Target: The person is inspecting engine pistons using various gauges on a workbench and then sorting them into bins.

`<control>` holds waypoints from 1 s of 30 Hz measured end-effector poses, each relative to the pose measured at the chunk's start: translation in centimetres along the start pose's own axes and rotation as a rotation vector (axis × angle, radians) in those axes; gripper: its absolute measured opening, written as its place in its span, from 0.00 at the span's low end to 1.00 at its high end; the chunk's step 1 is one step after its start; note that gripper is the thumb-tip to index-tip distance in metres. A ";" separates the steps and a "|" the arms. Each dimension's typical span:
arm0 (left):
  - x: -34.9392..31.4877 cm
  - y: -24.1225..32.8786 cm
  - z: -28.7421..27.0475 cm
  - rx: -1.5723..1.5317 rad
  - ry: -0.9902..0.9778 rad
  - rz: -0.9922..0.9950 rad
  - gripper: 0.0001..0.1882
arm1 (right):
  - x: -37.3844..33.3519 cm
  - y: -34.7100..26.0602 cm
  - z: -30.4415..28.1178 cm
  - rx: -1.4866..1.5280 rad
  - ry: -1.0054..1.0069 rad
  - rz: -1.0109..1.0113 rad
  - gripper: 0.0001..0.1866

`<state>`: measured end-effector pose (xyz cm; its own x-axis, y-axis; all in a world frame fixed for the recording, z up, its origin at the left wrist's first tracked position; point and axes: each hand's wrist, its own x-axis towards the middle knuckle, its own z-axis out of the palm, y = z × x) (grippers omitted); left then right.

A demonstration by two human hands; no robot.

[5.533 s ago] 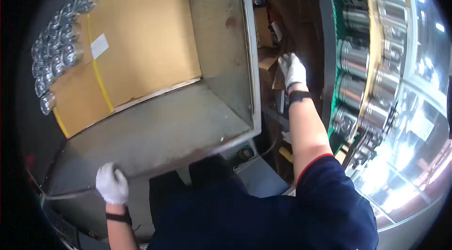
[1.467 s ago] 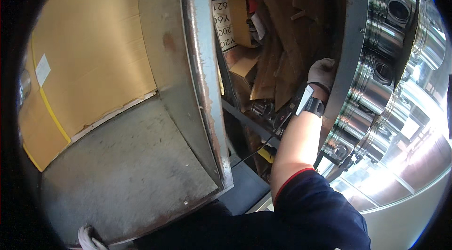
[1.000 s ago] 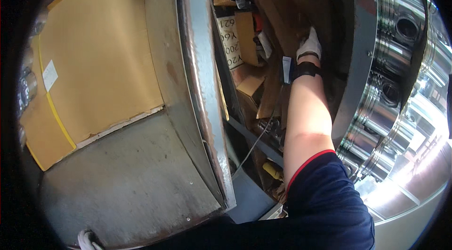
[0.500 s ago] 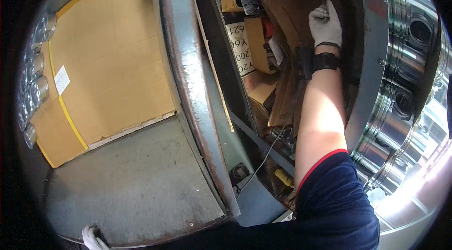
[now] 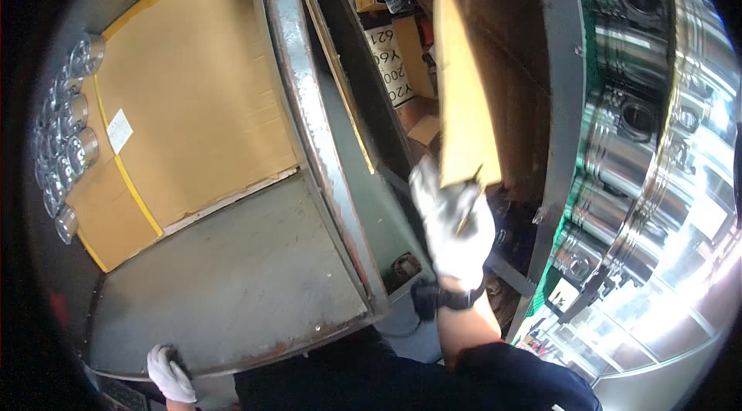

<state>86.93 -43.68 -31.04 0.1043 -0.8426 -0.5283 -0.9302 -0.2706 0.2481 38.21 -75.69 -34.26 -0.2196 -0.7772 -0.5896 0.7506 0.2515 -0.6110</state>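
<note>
Gripping the near end of a long, flat, tan cardboard strip (image 5: 464,102) in the white-gloved right hand (image 5: 454,237), just right of the worn blue-grey metal wall edge (image 5: 303,82). Pointing the strip lengthwise away from the hand, overlapping in view a large dark brown panel (image 5: 522,63) farther right of the edge. Also showing something dark, thin and pointed at the fingers, blurring too much to be named.

Resting the white-gloved left hand (image 5: 170,376) left of the edge, on the front rim of the grey metal bench (image 5: 239,272), curling the fingers but leaving unclear whether clasping it.

Probably being light and fairly stiff lengthwise, with a dry surface giving gloves good purchase; likely creasing or dipping when gripped only by one end. Better being held nearer mid-length, pinching flat across both faces rather than squeezing the edges.
</note>
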 end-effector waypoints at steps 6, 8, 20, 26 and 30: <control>2.6 1.0 -0.2 -0.053 -0.078 -0.120 0.17 | -13.5 -1.1 -0.6 -0.475 -0.707 0.665 0.12; 7.2 6.9 -2.7 -0.466 -0.113 -0.126 0.23 | -16.4 -0.5 0.2 -0.717 -0.824 0.880 0.06; 16.7 30.3 -6.3 -1.418 -0.537 0.000 0.17 | -22.4 5.2 -6.8 -1.330 -0.567 0.629 0.17; 12.7 23.6 -13.2 -1.180 -0.208 0.229 0.12 | -20.1 1.2 -13.7 -0.775 0.249 0.474 0.13; 9.8 16.8 -17.7 -1.492 -0.198 -0.139 0.23 | -17.2 -1.5 -13.3 0.010 0.394 0.406 0.28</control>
<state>78.54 -64.71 -17.70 -0.0020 -0.7298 -0.6836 0.2949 -0.6536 0.6970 32.57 -55.05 -30.26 -0.1267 -0.3451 -0.9300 0.8286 0.4787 -0.2905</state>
